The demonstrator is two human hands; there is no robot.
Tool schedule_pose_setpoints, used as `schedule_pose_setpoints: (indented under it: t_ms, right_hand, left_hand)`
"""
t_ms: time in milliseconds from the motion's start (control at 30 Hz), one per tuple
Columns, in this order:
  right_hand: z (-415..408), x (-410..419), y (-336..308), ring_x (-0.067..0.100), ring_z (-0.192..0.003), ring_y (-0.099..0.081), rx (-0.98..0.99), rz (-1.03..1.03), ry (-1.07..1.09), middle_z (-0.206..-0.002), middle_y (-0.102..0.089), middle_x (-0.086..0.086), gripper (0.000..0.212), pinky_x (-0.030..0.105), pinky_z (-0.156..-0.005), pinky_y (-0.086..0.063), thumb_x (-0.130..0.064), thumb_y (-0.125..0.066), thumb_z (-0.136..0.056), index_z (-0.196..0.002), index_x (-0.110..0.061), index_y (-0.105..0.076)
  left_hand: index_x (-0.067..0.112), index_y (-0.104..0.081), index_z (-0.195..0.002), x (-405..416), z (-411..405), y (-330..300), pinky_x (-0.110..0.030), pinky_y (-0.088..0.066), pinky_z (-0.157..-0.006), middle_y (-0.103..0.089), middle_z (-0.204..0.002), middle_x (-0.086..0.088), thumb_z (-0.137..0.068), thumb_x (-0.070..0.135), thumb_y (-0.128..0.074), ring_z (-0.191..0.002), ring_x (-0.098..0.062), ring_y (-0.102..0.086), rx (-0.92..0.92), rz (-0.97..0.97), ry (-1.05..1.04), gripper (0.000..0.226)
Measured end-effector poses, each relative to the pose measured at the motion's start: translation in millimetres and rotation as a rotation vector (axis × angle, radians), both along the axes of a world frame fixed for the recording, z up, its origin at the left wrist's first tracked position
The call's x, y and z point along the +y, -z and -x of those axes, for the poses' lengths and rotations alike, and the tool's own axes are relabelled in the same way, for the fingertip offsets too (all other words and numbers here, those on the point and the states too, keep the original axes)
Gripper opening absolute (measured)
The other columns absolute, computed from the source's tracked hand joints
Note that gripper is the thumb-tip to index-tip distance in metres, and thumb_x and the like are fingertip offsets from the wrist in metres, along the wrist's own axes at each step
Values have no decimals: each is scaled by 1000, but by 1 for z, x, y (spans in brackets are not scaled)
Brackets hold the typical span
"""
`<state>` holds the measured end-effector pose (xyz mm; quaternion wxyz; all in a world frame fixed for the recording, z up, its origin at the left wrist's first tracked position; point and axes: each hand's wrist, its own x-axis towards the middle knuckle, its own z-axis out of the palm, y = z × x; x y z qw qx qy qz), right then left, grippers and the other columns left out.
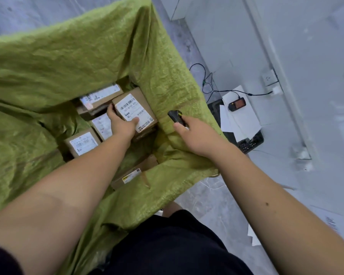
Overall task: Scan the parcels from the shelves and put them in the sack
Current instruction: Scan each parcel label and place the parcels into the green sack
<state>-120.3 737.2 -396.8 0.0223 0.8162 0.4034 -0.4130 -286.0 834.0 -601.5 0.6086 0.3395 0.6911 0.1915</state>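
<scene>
At frame centre, the left hand [121, 124] grips a brown cardboard parcel with a white label [134, 112] inside the open green woven sack [68, 62], thumb on its label. The right hand [197, 133] curls round a small black handheld scanner [175, 116], mostly hidden. Other parcels [83, 142] lie partly covered by sack folds.

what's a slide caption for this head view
Left hand sets labelled cardboard parcel into green woven sack; right hand holds black scanner.

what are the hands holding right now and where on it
Left hand grips the brown cardboard parcel by its near end, inside the green woven sack. Right hand holds the black handheld scanner by its rear.
</scene>
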Motion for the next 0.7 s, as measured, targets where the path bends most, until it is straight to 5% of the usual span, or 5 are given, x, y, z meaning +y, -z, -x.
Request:
schedule_pose_setpoints:
  t_ms: [133, 267, 467, 600, 700]
  right_hand:
    - [-1, -6, 2, 34, -134, -52, -7, 6, 10, -148, -55, 12, 58, 40, -104, -41, -50, -43, -108, -155, -16, -42]
    - [4, -10, 6, 33, -129, -55, 8, 10, -2, -145, -58, 9, 58, 39, -93, -42, -52, -43, -106, -153, -18, -44]
    - [15, -13, 6, 23, -96, -52, 20, 6, -31, -133, -63, 8, 53, 37, -81, -41, -54, -44, -105, -148, -24, -47]
    - [17, -16, 2, 29, -108, -59, 20, 3, -46, -136, -62, 10, 55, 38, -83, -42, -53, -44, -105, -150, -21, -46]
    - [18, -21, -1, 31, -112, -61, 10, 0, -68, -135, -62, 11, 54, 39, -83, -43, -52, -46, -105, -147, -18, -48]
  left_hand:
    - [28, -24, -158, 3, -7, 1, -28, -44, -89, -63, -136, 5, -87, 23, -84, -119, -19, -62, 66, -13, 72, 93]
    - [31, -23, -160, 6, 1, -1, -35, -46, -97, -54, -147, -2, -83, 34, -86, -128, -25, -58, 126, -17, 153, 99]
    - [30, -22, -165, 7, 7, 1, -44, -49, -111, -60, -148, -2, -91, 12, -79, -133, -23, -58, -39, 43, 122, 95]
    - [31, -24, -166, 3, 13, -5, -30, -53, -93, -55, -153, 0, -92, -1, -74, -135, -21, -56, -101, 42, 180, 95]
    - [43, -23, -164, -6, 22, -15, -30, -55, -78, -55, -150, 6, -96, 5, -67, -116, -19, -65, -5, -31, 272, 90]
